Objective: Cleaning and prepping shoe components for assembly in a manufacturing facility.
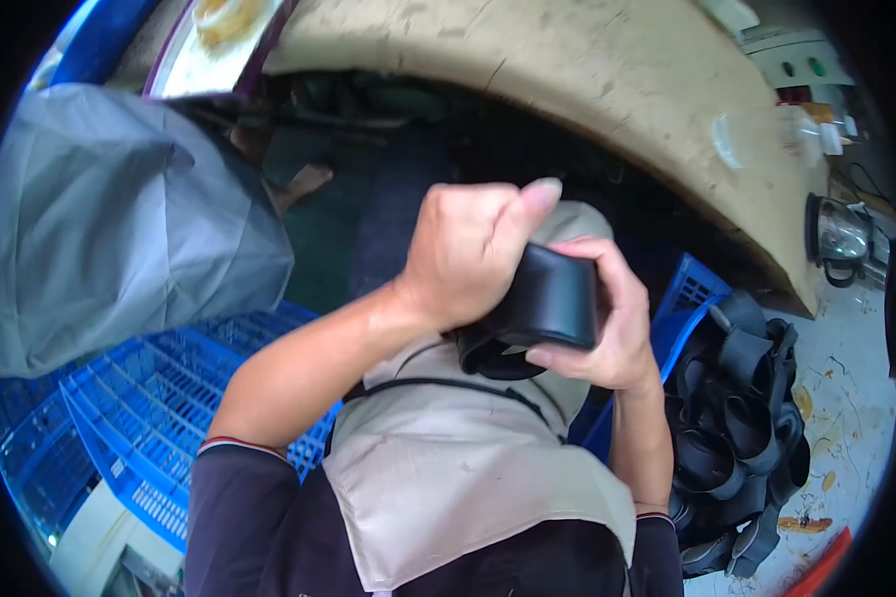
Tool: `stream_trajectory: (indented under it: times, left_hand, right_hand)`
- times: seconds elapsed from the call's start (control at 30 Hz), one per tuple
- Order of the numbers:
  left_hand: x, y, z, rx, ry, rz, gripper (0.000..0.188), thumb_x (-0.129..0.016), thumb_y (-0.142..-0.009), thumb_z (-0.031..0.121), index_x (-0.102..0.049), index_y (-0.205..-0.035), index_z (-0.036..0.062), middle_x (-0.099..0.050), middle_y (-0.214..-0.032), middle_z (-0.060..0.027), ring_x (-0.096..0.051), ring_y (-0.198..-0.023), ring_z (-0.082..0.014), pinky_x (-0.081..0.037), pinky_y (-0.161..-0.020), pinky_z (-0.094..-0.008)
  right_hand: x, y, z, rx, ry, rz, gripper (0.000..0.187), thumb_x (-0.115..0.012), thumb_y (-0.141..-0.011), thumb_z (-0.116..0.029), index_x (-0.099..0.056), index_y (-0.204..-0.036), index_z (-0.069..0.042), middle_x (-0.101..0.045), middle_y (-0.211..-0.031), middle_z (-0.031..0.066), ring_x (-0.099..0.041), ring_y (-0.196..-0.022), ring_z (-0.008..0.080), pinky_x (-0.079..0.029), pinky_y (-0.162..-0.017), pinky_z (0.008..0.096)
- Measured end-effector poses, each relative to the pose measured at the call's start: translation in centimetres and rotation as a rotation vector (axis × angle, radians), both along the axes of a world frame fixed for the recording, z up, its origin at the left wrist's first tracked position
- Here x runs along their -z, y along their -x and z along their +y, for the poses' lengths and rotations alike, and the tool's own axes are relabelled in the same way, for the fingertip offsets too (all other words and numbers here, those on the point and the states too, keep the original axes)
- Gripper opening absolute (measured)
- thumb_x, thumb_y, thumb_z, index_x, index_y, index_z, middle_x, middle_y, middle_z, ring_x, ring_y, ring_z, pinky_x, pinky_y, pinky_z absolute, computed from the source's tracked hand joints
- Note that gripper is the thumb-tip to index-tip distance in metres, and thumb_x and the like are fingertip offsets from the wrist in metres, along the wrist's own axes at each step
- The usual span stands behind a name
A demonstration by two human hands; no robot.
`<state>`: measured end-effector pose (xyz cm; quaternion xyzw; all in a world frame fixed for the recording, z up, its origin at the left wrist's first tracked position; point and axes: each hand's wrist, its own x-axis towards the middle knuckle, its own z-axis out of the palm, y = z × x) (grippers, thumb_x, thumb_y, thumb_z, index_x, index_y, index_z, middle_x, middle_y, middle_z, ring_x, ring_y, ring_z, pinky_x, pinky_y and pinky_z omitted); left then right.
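Note:
Above my lap, my right hand grips a smooth, glossy black leather-like piece, curved like part of a shoe upper. Its thumb is at the near edge and its fingers wrap the far and right side. My left hand is a closed fist against the piece's left side, thumb stretched out above it. Whatever sits inside that fist is hidden. More black material hangs just below the hands; I cannot tell if it belongs to the same piece. A beige apron covers my lap beneath.
A blue crate at right holds a heap of black curved strips. Blue plastic baskets stand at left under a grey cloth cover. Ahead curves a worn tan tabletop. A glass jug is at far right; someone's bare foot shows beneath the table.

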<state>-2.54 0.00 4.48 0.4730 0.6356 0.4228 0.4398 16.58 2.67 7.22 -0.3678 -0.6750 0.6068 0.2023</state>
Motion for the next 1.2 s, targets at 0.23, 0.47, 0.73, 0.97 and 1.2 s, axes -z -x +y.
stream_trajectory:
  times: [0.23, 0.47, 0.73, 0.97, 1.2]
  left_hand:
    - [1.0, 0.9, 1.1, 0.045, -0.095, -0.080, 0.031, -0.063, -0.095, 0.020, -0.062, -0.072, -0.0001, -0.055, -0.055, -0.0064, -0.041, -0.046, -0.0174, -0.038, -0.045, -0.0318]
    - [-10.3, 5.0, 2.8, 0.364, -0.751, 0.259, 0.043, -0.083, -0.078, 0.033, -0.072, -0.104, 0.0008, -0.068, -0.110, -0.0165, -0.065, -0.089, -0.0276, -0.054, -0.075, -0.0353]
    - [-22.0, 6.1, 3.5, 0.691, -0.421, 0.488, 0.063, -0.086, -0.069, 0.040, -0.068, -0.116, 0.0015, -0.066, -0.116, -0.0123, -0.064, -0.095, -0.0300, -0.054, -0.081, -0.0367]
    - [-26.9, 4.2, 3.9, 0.859, -0.212, 0.537, 0.062, -0.085, -0.069, 0.035, -0.068, -0.118, 0.0023, -0.067, -0.112, -0.0135, -0.065, -0.095, -0.0313, -0.054, -0.083, -0.0393]
    - [-29.7, 2.0, 2.4, 0.864, -0.167, 0.526, 0.066, -0.083, -0.072, 0.034, -0.063, -0.127, 0.0036, -0.068, -0.116, -0.0150, -0.065, -0.098, -0.0335, -0.053, -0.086, -0.0390]
  right_hand:
    - [-2.1, 1.7, -0.7, 0.039, -0.009, -0.160, 0.078, -0.091, -0.056, -0.016, -0.055, -0.124, -0.003, -0.065, -0.113, 0.0124, -0.063, -0.096, 0.0242, -0.051, -0.088, 0.0333]
    - [-7.6, 3.1, 1.3, 0.154, -0.100, -0.043, 0.105, -0.091, -0.058, -0.017, -0.036, -0.146, -0.003, -0.064, -0.115, 0.0201, -0.067, -0.096, 0.0327, -0.054, -0.088, 0.0390]
    - [-15.1, 2.1, 1.2, 0.039, 0.066, 0.028, 0.125, -0.093, -0.057, -0.013, -0.018, -0.157, -0.004, -0.061, -0.123, 0.0233, -0.065, -0.107, 0.0328, -0.053, -0.091, 0.0382]
    - [-18.2, 0.4, -0.3, 0.125, 0.138, 0.071, 0.130, -0.092, -0.054, -0.008, -0.016, -0.160, -0.007, -0.063, -0.112, 0.0179, -0.064, -0.102, 0.0303, -0.050, -0.094, 0.0358]
    - [-18.6, -1.0, -1.9, 0.116, 0.168, 0.178, 0.129, -0.089, -0.058, -0.004, -0.012, -0.161, -0.008, -0.057, -0.121, 0.0199, -0.061, -0.110, 0.0292, -0.048, -0.096, 0.0361]
